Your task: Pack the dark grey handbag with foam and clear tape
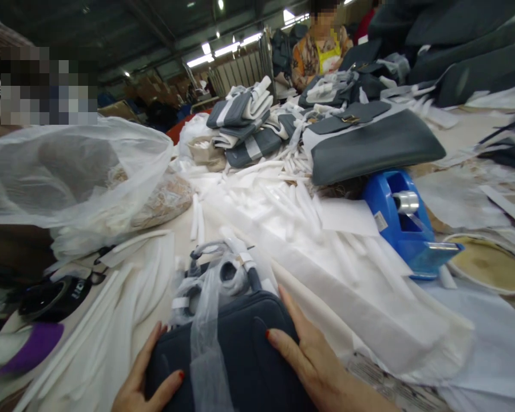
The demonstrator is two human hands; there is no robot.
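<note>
One dark bag (249, 355) is located between the left hand (135, 393) and the right hand (313, 352); each grips one side of it. One translucent strip (208, 366) crosses the bag. Beyond the bag, rightward: one blue tape dispenser (409, 232); leftward: one clear plastic sack (75, 169).

the bag (251, 355) is navy, tape dispenser (398, 236) blue, far sleeve (301, 60) perhaps patterned brown.

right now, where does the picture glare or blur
head view, top: ceiling lights glare; head view, middle: white strips look washed out; head view, left: purple band looks soft; head view, bottom: dark bag looks clearer
</note>
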